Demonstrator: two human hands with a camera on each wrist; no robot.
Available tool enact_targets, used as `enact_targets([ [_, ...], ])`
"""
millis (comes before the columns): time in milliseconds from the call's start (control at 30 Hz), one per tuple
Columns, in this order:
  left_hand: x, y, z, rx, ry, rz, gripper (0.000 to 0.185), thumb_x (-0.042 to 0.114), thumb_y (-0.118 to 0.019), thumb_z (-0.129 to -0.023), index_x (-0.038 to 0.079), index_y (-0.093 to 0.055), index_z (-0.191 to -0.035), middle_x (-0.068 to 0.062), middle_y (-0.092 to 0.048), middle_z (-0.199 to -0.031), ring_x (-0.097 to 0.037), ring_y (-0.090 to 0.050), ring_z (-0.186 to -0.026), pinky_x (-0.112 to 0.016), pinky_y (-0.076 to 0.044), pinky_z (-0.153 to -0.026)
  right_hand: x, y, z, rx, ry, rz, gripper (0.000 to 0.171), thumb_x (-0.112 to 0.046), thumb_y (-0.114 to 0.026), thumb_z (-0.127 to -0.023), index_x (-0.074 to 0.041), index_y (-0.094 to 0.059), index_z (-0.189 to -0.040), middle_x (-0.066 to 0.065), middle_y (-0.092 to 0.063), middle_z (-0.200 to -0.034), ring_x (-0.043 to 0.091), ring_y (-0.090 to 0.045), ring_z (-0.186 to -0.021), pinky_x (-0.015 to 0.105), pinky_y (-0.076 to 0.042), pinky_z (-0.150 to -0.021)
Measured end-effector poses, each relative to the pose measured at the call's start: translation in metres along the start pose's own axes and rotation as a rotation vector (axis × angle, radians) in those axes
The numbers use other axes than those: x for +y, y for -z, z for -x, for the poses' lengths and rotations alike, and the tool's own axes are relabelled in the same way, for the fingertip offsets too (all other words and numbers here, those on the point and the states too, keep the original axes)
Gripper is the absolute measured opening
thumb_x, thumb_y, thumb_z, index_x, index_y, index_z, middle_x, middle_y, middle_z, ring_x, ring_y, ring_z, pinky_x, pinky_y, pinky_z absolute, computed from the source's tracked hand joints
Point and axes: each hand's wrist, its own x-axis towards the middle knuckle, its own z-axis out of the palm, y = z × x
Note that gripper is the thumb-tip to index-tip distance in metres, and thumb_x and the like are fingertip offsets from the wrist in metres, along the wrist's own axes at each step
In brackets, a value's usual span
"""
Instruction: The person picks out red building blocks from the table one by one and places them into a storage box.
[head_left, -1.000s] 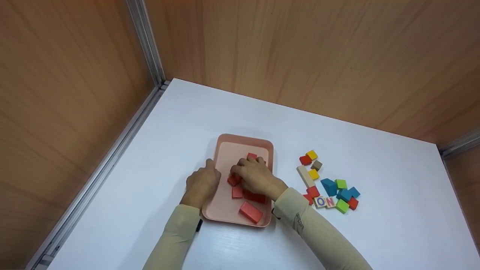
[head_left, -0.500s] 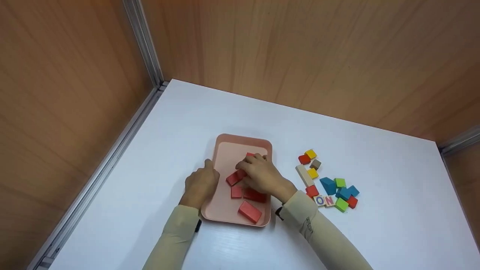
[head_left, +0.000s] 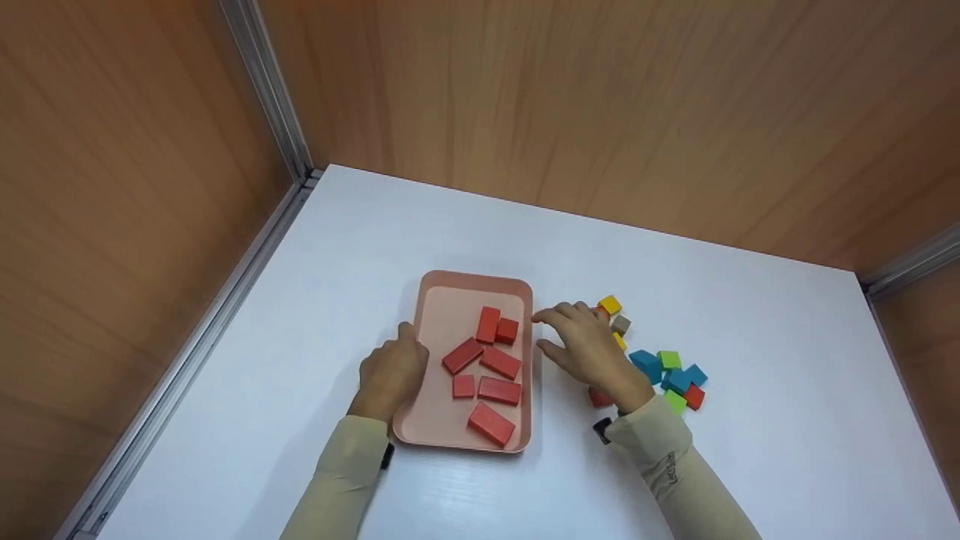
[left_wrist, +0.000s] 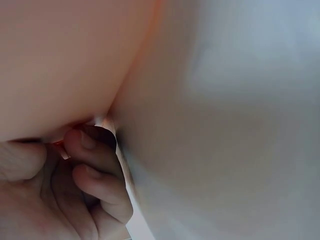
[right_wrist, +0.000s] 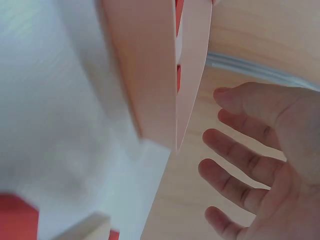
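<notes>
A pink tray lies on the white table and holds several red blocks, all lying flat. My left hand grips the tray's left rim, its thumb on the edge; in the left wrist view its curled fingers sit against the pink tray. My right hand hovers just right of the tray with fingers spread and nothing in it. The right wrist view shows the same open hand beside the pink tray.
Loose blocks lie right of my right hand: yellow, grey-brown, blue, green and red; my hand and wrist hide some. Wooden walls with metal rails close in the table's far and left sides.
My right hand let go of the red blocks in the tray and moved right, out over the table by the loose blocks. The left hand stayed on the tray's rim.
</notes>
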Motion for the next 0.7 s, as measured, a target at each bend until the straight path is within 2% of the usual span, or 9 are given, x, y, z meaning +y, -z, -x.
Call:
enact_targets([
  [133, 0.0, 0.001, 0.0, 0.001, -0.006, 0.005, 0.022, 0.026, -0.036, -0.104, 0.007, -0.043, -0.113, -0.011, -0.056, -0.075, -0.027, -0.057, -0.064, -0.041, -0.043, -0.06, 0.018, 0.006, 0.015, 0.031, -0.064, 0.01, 0.037, -0.022, -0.078, -0.089, -0.016, -0.067, -0.124, 0.004, -0.066, -0.119, 0.026, -0.056, -0.114, 0.056, -0.034, -0.099],
  [333, -0.003, 0.002, -0.002, 0.043, -0.058, -0.062, 0.024, 0.025, -0.036, -0.104, 0.004, -0.045, -0.112, -0.014, -0.06, -0.078, -0.03, -0.059, -0.067, -0.048, -0.047, -0.063, 0.041, 0.008, 0.039, 0.083, -0.102, 0.005, 0.035, -0.02, -0.078, -0.088, -0.016, -0.068, -0.121, 0.005, -0.065, -0.118, 0.028, -0.056, -0.11, 0.056, -0.036, -0.096],
  [567, -0.002, 0.003, -0.001, 0.044, -0.059, -0.054, 0.024, 0.025, -0.037, -0.104, 0.004, -0.045, -0.112, -0.014, -0.059, -0.08, -0.03, -0.059, -0.067, -0.049, -0.047, -0.065, 0.051, 0.006, 0.062, 0.107, -0.105, 0.034, 0.035, -0.018, -0.079, -0.087, -0.014, -0.068, -0.12, 0.011, -0.065, -0.122, 0.032, -0.059, -0.105, 0.06, -0.036, -0.094],
  [700, -0.001, 0.004, -0.001, 0.04, -0.061, -0.054, 0.024, 0.025, -0.037, -0.104, 0.004, -0.045, -0.112, -0.013, -0.058, -0.079, -0.029, -0.058, -0.067, -0.048, -0.047, -0.065, 0.053, 0.003, 0.073, 0.107, -0.096, 0.052, 0.034, -0.016, -0.081, -0.085, -0.014, -0.069, -0.117, 0.007, -0.068, -0.113, 0.028, -0.059, -0.097, 0.057, -0.039, -0.091],
])
